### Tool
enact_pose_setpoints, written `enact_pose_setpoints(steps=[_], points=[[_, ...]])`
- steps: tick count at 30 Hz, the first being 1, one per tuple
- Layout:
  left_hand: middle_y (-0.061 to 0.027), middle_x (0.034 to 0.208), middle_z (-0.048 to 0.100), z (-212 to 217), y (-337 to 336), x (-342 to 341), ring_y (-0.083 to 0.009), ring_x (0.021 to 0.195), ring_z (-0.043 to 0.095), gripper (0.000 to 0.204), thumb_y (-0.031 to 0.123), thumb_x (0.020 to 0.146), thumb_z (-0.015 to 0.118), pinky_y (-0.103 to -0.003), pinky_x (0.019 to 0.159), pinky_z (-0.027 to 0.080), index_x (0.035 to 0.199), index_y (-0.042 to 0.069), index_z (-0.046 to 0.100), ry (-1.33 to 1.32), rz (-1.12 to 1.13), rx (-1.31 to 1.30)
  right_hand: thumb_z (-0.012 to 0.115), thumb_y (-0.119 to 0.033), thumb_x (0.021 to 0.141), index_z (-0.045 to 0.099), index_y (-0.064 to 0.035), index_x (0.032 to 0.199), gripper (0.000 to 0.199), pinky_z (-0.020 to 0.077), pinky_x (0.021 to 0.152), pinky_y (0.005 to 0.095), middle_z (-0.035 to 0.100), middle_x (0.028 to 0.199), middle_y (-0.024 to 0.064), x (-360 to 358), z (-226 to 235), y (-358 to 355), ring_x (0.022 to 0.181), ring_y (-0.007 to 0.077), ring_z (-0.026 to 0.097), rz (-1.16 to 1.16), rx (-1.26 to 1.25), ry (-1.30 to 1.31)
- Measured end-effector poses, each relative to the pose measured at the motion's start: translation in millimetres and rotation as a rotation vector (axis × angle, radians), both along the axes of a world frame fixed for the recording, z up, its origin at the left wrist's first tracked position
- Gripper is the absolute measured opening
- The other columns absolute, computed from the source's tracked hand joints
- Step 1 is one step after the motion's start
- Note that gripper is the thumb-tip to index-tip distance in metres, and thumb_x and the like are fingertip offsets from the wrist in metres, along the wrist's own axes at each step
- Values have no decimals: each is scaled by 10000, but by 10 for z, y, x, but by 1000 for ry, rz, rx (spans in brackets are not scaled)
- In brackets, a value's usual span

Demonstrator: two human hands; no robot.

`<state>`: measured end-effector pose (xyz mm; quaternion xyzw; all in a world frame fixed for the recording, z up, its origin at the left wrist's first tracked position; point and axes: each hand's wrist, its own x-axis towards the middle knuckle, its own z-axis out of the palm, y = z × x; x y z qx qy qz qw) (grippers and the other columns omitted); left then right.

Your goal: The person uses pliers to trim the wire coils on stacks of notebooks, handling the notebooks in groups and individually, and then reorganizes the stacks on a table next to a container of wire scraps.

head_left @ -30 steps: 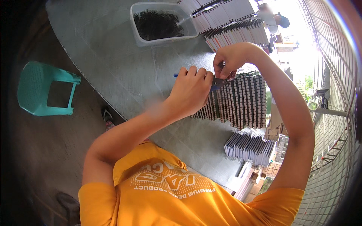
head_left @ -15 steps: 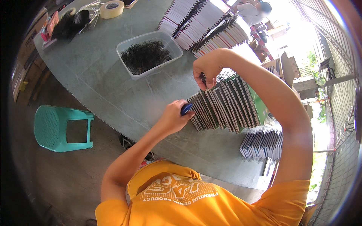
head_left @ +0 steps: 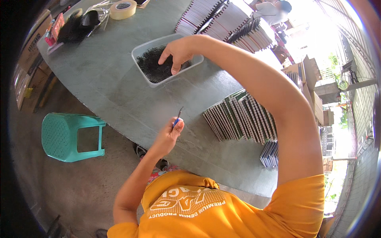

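In my left hand [head_left: 168, 137], a blue-handled tool [head_left: 177, 120] with a thin dark tip points up and away from me over the table's near edge. My fingers are closed round its handle. My right hand [head_left: 179, 54] hangs over a clear plastic tub [head_left: 149, 82], thumb and forefinger apart, and I see nothing held between them. Black curly coil pieces [head_left: 152, 65] fill much of the tub. Right of my left hand stands a stack of coil-bound notebooks [head_left: 242, 117] with green covers, their bound edges facing me. My right forearm passes over its far right part.
Taller stacks of coil-bound books [head_left: 222, 20] stand at the back. A smaller notebook stack [head_left: 270, 154] sits at right. Tape [head_left: 123, 9] and a black bundle [head_left: 75, 29] lie far left. A green plastic stool [head_left: 59, 137] stands on the floor beside the grey table [head_left: 107, 75].
My right hand has left the notebook stack, moved left and away to the tub, and its fingers have spread. My left hand has drawn back slightly from the stack, tool still held.
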<state>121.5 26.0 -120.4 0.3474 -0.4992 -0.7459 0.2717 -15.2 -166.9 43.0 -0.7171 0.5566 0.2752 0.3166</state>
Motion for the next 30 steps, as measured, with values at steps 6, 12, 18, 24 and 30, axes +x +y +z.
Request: enact_pose_setpoints(steps=[6, 12, 18, 24, 30], points=[[-83, 765, 505, 621, -221, -283, -208, 685, 499, 324, 341, 871, 511, -326, 646, 406, 1008, 48, 510, -234, -225, -393, 658, -402, 757, 524, -41, 1197, 584, 447, 877, 362, 591, 1113, 153, -503, 795, 569, 1008, 257, 577, 136, -91, 96], [-119, 887, 545, 891, -192, -684, -313, 846, 516, 343, 268, 798, 567, -408, 744, 378, 1052, 46, 504, -262, 47, -1041, 635, -412, 776, 637, -45, 1011, 436, 473, 758, 326, 655, 940, 109, -724, 963, 1012, 870, 212, 614, -117, 38, 319], [-110, 857, 531, 965, -143, -812, -280, 849, 518, 342, 252, 761, 603, -404, 729, 371, 1030, 61, 514, -386, 110, -1197, 688, -201, 706, 679, -65, 840, 191, 474, 610, 284, 670, 750, 43, -887, 776, 1083, 679, 142, 622, -38, 118, 182], [-114, 764, 536, 852, -188, -877, -290, 719, 551, 290, 194, 719, 657, -394, 636, 423, 929, 57, 511, -342, 28, -1131, 667, -139, 695, 678, -64, 814, 141, 471, 594, 281, 661, 725, 45, -761, 707, 1032, 646, 131, 609, 51, 202, 232], [-112, 807, 543, 819, -141, -832, -287, 768, 545, 318, 229, 741, 655, -392, 661, 420, 952, 33, 520, -323, 81, -1055, 568, -82, 767, 651, -31, 870, 141, 482, 591, 264, 637, 738, 55, -827, 678, 936, 647, 128, 593, -63, 245, 207]])
